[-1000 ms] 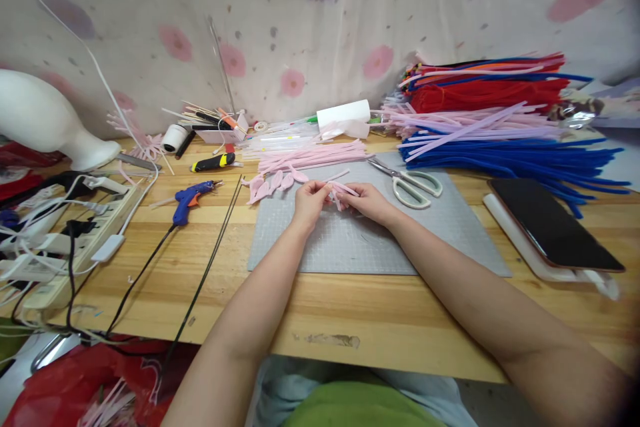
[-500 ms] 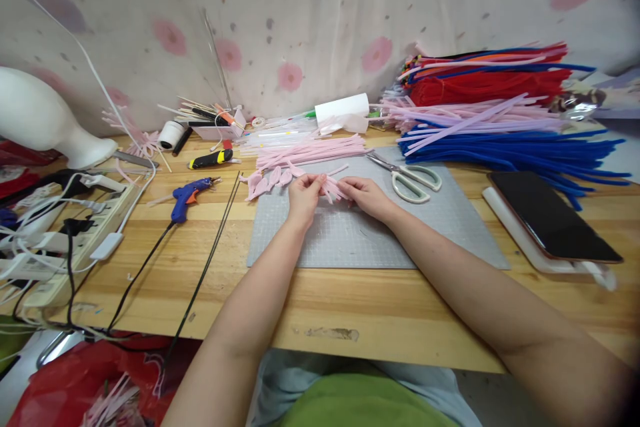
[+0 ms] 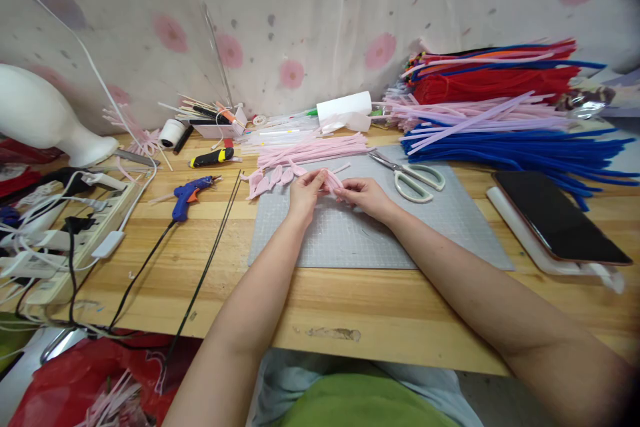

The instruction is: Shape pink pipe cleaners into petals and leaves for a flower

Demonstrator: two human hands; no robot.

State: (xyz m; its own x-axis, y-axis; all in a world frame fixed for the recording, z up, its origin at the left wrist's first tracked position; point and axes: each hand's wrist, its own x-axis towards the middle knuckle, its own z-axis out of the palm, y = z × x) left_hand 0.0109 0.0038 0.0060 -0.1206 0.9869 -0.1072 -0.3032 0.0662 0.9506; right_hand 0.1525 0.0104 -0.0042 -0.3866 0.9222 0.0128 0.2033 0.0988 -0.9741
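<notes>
My left hand [image 3: 304, 191] and my right hand [image 3: 364, 195] meet over the far part of a grey cutting mat [image 3: 380, 240]. Both pinch a small bent pink pipe cleaner piece [image 3: 331, 180] between their fingertips. Several finished pink loop shapes [image 3: 267, 181] lie just left of my left hand at the mat's corner. A bundle of straight pink pipe cleaners [image 3: 315, 149] lies behind the hands. White-handled scissors [image 3: 411, 179] rest on the mat to the right of my right hand.
A blue glue gun [image 3: 190, 189] with a black cord lies left on the wooden table [image 3: 165, 267]. A power strip [image 3: 65, 240] with plugs sits far left. Stacks of red, pink and blue pipe cleaners [image 3: 500, 120] fill the back right. A dark phone [image 3: 557, 217] lies right.
Both hands have stayed together on the pink piece, working it with the fingertips; the piece now looks more folded into a loop. The view has shifted slightly.
</notes>
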